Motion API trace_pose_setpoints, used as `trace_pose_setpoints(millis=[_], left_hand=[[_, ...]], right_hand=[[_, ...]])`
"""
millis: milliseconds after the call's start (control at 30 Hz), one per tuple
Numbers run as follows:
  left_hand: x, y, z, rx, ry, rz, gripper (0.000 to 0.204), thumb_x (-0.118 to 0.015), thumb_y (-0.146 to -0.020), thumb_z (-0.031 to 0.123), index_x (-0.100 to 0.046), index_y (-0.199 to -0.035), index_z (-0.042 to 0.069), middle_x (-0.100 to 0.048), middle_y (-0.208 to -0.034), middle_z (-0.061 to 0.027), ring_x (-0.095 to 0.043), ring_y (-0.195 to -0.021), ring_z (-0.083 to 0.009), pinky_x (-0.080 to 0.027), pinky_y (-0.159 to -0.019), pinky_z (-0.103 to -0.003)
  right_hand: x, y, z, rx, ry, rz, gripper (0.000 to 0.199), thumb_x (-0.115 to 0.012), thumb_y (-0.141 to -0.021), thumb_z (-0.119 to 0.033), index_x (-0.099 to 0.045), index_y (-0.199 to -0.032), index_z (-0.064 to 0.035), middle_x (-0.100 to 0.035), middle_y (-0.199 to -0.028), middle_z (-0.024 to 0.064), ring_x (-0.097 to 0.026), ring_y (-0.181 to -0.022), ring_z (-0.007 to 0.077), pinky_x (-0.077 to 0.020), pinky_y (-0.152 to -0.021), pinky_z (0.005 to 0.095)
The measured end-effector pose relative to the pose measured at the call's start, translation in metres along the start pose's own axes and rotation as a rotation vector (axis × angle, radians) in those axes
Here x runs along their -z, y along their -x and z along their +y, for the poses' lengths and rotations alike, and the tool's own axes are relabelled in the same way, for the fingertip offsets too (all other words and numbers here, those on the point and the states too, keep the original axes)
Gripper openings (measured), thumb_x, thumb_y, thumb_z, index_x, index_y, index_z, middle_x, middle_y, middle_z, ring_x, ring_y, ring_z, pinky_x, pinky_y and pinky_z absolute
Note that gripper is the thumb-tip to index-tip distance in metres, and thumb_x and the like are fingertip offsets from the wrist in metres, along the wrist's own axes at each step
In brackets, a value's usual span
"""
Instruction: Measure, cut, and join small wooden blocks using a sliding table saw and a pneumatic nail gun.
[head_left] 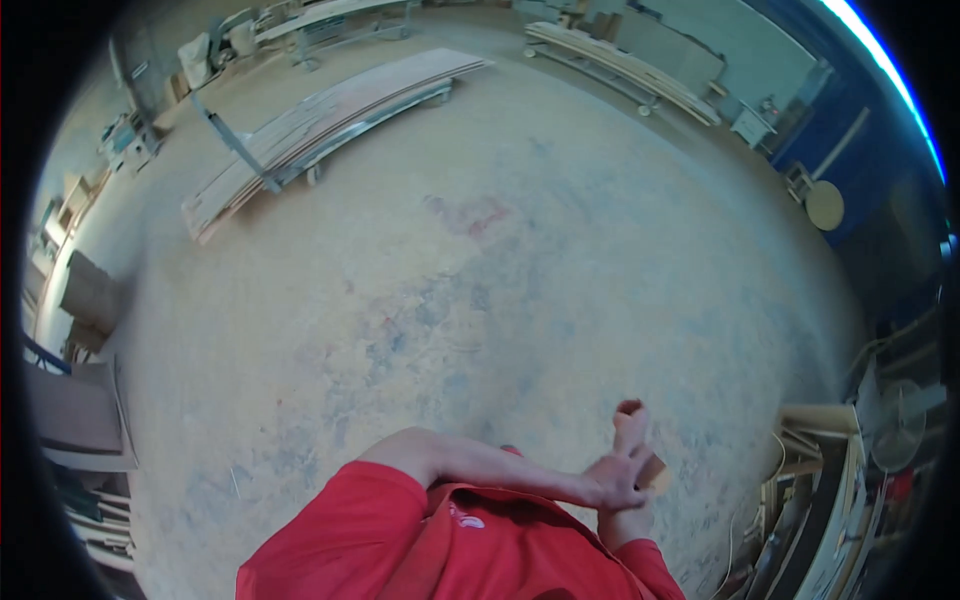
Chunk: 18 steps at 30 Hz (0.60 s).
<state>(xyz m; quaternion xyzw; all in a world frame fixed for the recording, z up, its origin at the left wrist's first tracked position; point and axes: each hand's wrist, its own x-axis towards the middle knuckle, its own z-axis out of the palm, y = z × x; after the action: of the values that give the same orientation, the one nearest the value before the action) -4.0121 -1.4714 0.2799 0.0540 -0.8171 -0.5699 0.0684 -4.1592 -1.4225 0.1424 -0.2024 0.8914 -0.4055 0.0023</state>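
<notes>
My left arm reaches across my red shirt, and my left hand (pixel 612 482) is closed against my right forearm near the wrist. At its fingertips sits a small tan flat-faced piece (pixel 654 472), pressed close to the forearm; its exact kind does not show. Beyond it my right hand (pixel 629 424) points away from me with the fingers curled in. A dark hollow shows at the top of that curl, and whatever lies inside, if anything, is hidden. Both hands are held in front of my body at the lower right, above the dusty floor (pixel 480 330).
A low cart stacked with long boards (pixel 340 110) stands at the far left, another board cart (pixel 620 70) at the far right. A wooden rack with panels (pixel 820 480) and a fan (pixel 897 425) are close on my right. Shelving (pixel 85 420) lines the left.
</notes>
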Motion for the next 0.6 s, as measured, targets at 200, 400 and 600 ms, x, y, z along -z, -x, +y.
trace_pose_setpoints(millis=[200,400,600], left_hand=[[0.075,-0.099,0.012,-0.03,0.193,-0.329,0.09,-0.073,-0.073,0.04,-0.035,-0.145,0.001,-0.042,-0.133,-0.035,-0.056,-0.113,-0.0456,-0.049,-0.093,-0.046],[0.166,-0.258,-0.046,0.014,0.043,-0.134,0.078,-0.074,-0.069,0.038,-0.052,-0.132,-0.002,-0.021,-0.147,-0.0382,-0.036,-0.135,-0.0473,-0.038,-0.108,-0.044],[0.286,-0.393,-0.057,0.04,-0.012,0.042,0.077,-0.074,-0.069,0.039,-0.053,-0.132,-0.001,-0.022,-0.14,-0.0347,-0.037,-0.131,-0.0458,-0.037,-0.107,-0.042]], right_hand=[[-0.105,-0.243,-0.03,0.131,-0.014,0.169,0.012,-0.049,-0.093,-0.013,-0.054,-0.101,-0.0055,-0.051,-0.083,0.0075,-0.051,-0.075,0.0252,-0.0472,-0.067,0.0334],[-0.161,-0.302,0.051,-0.07,-0.558,0.03,0.01,-0.051,-0.092,-0.013,-0.054,-0.099,-0.0061,-0.051,-0.082,0.0065,-0.052,-0.074,0.0232,-0.0478,-0.068,0.033],[-0.293,-0.571,-0.097,-0.327,-0.99,-0.124,0.008,-0.052,-0.092,-0.013,-0.055,-0.097,-0.0066,-0.051,-0.081,0.0055,-0.053,-0.074,0.0212,-0.0483,-0.068,0.0325]])
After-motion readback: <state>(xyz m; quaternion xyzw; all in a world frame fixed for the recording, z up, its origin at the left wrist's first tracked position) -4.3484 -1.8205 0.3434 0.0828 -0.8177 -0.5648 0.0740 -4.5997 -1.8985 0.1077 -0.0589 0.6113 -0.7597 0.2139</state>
